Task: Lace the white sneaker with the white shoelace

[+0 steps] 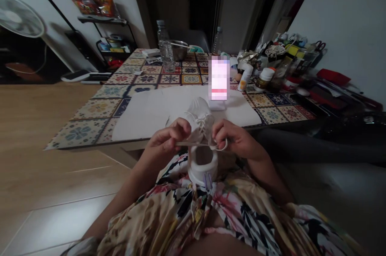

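Note:
A white shoe (201,159) rests on my lap, heel toward me and toe pointing at the table. My left hand (167,138) is closed, pinching a white lace (193,142) on the shoe's left side. My right hand (235,137) is closed too, gripping the other end of the lace, which curls in a loop by my fingers. The lace runs taut between both hands across the shoe's opening. A floral garment (193,215) covers my lap below the shoe.
A low table with a patterned tile cloth (99,107) stands in front, with a white cloth (150,111) and an upright phone (219,79) on it. Bottles (165,46), a metal bowl (178,48) and cluttered jars (265,77) sit farther back. A fan (21,18) stands at left.

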Tool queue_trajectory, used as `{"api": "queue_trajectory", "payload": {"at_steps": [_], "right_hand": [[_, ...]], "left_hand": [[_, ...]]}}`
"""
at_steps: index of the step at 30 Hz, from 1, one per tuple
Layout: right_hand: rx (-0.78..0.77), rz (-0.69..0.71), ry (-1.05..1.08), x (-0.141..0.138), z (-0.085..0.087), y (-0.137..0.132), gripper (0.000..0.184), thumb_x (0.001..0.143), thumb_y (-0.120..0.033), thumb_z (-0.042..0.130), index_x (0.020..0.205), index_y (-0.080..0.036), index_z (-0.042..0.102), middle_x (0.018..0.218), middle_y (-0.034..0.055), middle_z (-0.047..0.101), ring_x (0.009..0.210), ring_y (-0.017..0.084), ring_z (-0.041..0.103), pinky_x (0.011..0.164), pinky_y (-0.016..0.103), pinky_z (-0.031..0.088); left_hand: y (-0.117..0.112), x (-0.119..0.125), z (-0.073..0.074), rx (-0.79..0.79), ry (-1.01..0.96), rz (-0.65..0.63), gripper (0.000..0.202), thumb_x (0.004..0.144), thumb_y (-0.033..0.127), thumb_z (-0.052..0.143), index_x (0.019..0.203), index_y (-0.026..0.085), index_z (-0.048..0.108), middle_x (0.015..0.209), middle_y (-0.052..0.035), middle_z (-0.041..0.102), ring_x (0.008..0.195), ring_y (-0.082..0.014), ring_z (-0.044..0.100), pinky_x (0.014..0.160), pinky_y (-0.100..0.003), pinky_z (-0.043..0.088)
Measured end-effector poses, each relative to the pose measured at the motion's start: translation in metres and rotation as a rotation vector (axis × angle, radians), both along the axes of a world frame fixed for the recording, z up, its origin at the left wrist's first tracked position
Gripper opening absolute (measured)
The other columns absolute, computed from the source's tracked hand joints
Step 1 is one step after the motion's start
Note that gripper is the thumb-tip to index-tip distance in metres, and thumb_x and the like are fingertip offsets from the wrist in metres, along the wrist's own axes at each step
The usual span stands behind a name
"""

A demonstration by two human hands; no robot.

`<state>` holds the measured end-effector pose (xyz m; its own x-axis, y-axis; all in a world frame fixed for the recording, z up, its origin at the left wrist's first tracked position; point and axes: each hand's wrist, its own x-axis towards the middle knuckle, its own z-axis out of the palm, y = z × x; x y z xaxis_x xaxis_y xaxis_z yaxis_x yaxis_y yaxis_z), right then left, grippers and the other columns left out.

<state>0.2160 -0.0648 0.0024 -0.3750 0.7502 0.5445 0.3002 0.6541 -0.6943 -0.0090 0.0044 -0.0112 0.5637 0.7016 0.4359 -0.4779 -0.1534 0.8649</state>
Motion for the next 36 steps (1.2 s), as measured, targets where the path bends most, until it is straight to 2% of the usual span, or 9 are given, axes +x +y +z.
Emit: {"api": "queue_trajectory", "payload": {"at_steps": [4, 7, 12, 14, 17, 21, 27, 32, 36], "right_hand": [[-0.036, -0.031, 0.261, 0.004, 0.0, -0.001, 0.043, 0.088, -0.061, 0.056, 0.068, -0.024, 0.049, 0.073, 0.002, 0.054, 0.077, 0.02, 0.056, 0.072, 0.037, 0.051], [0.006, -0.12, 0.508, 0.005, 0.005, -0.004, 0.047, 0.084, -0.063, 0.058, 0.064, -0.025, 0.04, 0.056, -0.0033, 0.04, 0.057, 0.018, 0.049, 0.06, 0.035, 0.049], [0.124, -0.343, 0.761, 0.0, 0.01, -0.012, 0.028, 0.088, -0.051, 0.061, 0.077, -0.028, 0.05, 0.056, -0.0066, 0.037, 0.043, 0.012, 0.034, 0.041, 0.024, 0.031], [0.182, -0.435, 0.709, -0.007, 0.007, -0.016, 0.015, 0.09, -0.043, 0.062, 0.085, -0.03, 0.056, 0.061, -0.0056, 0.047, 0.045, 0.011, 0.039, 0.041, 0.023, 0.031], [0.271, -0.424, 0.323, -0.02, 0.003, -0.023, 0.003, 0.092, -0.027, 0.062, 0.09, -0.029, 0.062, 0.071, -0.0036, 0.061, 0.057, 0.012, 0.055, 0.052, 0.024, 0.044], [0.348, -0.231, -0.136, -0.031, 0.005, -0.025, 0.01, 0.095, -0.024, 0.056, 0.092, -0.025, 0.065, 0.081, 0.0007, 0.071, 0.075, 0.015, 0.067, 0.069, 0.026, 0.052], [0.344, -0.236, -0.026, -0.036, 0.002, -0.026, 0.012, 0.096, -0.023, 0.054, 0.086, -0.021, 0.061, 0.076, 0.0013, 0.067, 0.07, 0.014, 0.063, 0.067, 0.027, 0.051], [0.232, -0.467, 0.206, -0.038, -0.007, -0.028, 0.014, 0.092, -0.021, 0.06, 0.078, -0.022, 0.058, 0.066, -0.0028, 0.059, 0.06, 0.012, 0.056, 0.057, 0.025, 0.046], [0.25, -0.411, 0.096, -0.037, -0.002, -0.028, 0.007, 0.09, -0.018, 0.062, 0.095, -0.023, 0.062, 0.079, -0.0002, 0.066, 0.071, 0.014, 0.06, 0.064, 0.025, 0.049]], "left_hand": [[0.0, -0.006, 0.009, -0.131, -0.245, 0.122, 0.061, 0.063, 0.054, 0.081, 0.048, 0.016, 0.035, 0.073, -0.001, 0.041, 0.067, -0.0147, 0.041, 0.061, -0.028, 0.045], [-0.001, -0.011, 0.019, -0.167, -0.365, 0.242, 0.057, 0.059, 0.054, 0.084, 0.048, 0.017, 0.042, 0.064, 0.0019, 0.028, 0.056, -0.0116, 0.03, 0.049, -0.023, 0.038], [-0.009, -0.017, 0.026, -0.049, -0.311, 0.095, 0.031, 0.069, 0.04, 0.084, 0.052, 0.024, 0.064, 0.052, 0.004, 0.03, 0.044, -0.0078, 0.031, 0.04, -0.02, 0.032], [-0.014, -0.014, 0.029, 0.024, -0.069, 0.007, 0.018, 0.07, 0.036, 0.084, 0.061, 0.025, 0.073, 0.052, 0.0024, 0.047, 0.047, -0.0097, 0.045, 0.043, -0.023, 0.04], [-0.023, -0.002, 0.031, -0.03, 0.26, -0.076, 0.016, 0.066, 0.03, 0.087, 0.074, 0.02, 0.078, 0.06, -0.0002, 0.062, 0.054, -0.0113, 0.056, 0.05, -0.023, 0.047], [-0.027, 0.013, 0.027, -0.132, 0.246, -0.048, 0.017, 0.064, 0.028, 0.087, 0.075, 0.018, 0.077, 0.063, 0.0006, 0.065, 0.053, -0.0091, 0.056, 0.05, -0.02, 0.048], [-0.03, 0.013, 0.021, 0.062, 0.176, 0.034, 0.008, 0.07, 0.016, 0.082, 0.069, 0.015, 0.074, 0.071, -0.0021, 0.069, 0.067, -0.0106, 0.064, 0.061, -0.019, 0.052], [-0.035, 0.01, 0.023, 0.189, 0.18, -0.005, 0.01, 0.078, 0.006, 0.073, 0.075, 0.016, 0.074, 0.078, -0.0036, 0.072, 0.074, -0.0113, 0.067, 0.069, -0.02, 0.054], [-0.033, 0.009, 0.021, 0.351, 0.188, 0.114, 0.013, 0.08, 0.008, 0.072, 0.088, 0.018, 0.076, 0.083, -0.0052, 0.074, 0.076, -0.0133, 0.067, 0.072, -0.024, 0.055]]}}
